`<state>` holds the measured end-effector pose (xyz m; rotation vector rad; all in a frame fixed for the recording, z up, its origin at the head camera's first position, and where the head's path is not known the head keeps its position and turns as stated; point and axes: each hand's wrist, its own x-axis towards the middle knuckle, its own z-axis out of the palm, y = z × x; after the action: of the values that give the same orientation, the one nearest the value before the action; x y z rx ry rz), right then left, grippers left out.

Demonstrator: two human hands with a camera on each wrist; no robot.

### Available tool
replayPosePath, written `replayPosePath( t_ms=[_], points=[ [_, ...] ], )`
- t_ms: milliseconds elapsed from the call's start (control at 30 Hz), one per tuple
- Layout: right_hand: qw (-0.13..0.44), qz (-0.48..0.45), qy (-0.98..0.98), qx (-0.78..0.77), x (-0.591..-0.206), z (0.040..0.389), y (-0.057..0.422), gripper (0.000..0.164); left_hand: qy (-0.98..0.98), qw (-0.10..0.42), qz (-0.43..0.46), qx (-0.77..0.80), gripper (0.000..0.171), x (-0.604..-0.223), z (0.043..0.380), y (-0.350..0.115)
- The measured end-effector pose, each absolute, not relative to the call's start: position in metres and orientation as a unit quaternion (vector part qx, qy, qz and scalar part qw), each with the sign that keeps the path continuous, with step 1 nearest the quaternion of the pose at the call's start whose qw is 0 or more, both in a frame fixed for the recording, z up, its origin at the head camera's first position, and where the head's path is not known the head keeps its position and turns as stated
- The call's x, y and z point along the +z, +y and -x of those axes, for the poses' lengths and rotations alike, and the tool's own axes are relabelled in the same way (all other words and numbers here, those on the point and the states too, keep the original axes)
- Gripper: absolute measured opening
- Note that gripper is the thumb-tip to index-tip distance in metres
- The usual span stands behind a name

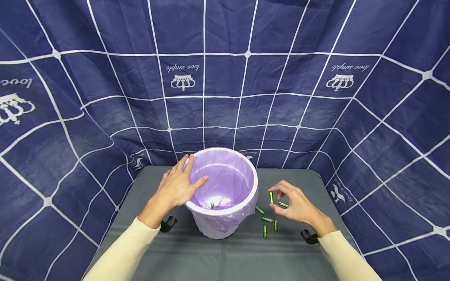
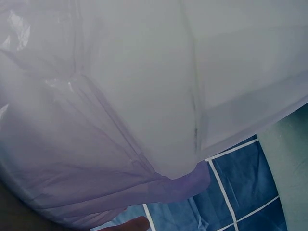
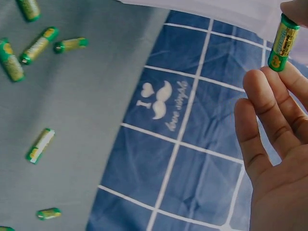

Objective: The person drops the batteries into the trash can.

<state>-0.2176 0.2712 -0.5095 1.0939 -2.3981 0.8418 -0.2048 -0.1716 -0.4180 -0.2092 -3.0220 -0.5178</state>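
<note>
A white bin [image 1: 211, 226] lined with a thin purple bag [image 1: 225, 175] stands upright on the grey table. My left hand [image 1: 175, 185] rests on the bin's left rim, fingers extended and thumb reaching over the opening. In the left wrist view the bag-covered bin wall [image 2: 144, 96] fills most of the picture. To the right of the bin, my right hand [image 1: 295, 203] pinches a green and yellow battery [image 3: 284, 43] between thumb and fingertips, held above the table. Another battery [image 1: 212, 205] shows inside the bin. Several loose batteries [image 1: 267, 219] lie below and beside the right hand.
The grey tabletop [image 1: 225, 257] extends around the bin. Dark blue cloth [image 1: 225, 113] with white grid lines hangs behind and at both sides. A black strap [image 1: 168, 224] is by the left wrist, and another black strap [image 1: 309, 236] by the right wrist.
</note>
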Motion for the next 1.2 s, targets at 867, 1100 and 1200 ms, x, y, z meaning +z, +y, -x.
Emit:
replayPosePath(
  t_ms=[867, 1100, 1200],
  points=[
    [0.217, -0.387, -0.853, 0.276, -0.4, 0.256, 0.228, 0.044, -0.982, 0.032, 0.07, -0.172, 0.108, -0.416, 0.205, -0.173],
    [0.205, -0.41, -0.85, 0.259, -0.377, 0.266, 0.205, 0.043, -0.982, 0.033, 0.069, -0.172, 0.108, -0.416, 0.204, -0.174],
    [0.19, -0.411, -0.855, 0.253, -0.369, 0.269, 0.196, 0.043, -0.982, 0.03, 0.071, -0.172, 0.107, -0.417, 0.203, -0.173]
  ],
)
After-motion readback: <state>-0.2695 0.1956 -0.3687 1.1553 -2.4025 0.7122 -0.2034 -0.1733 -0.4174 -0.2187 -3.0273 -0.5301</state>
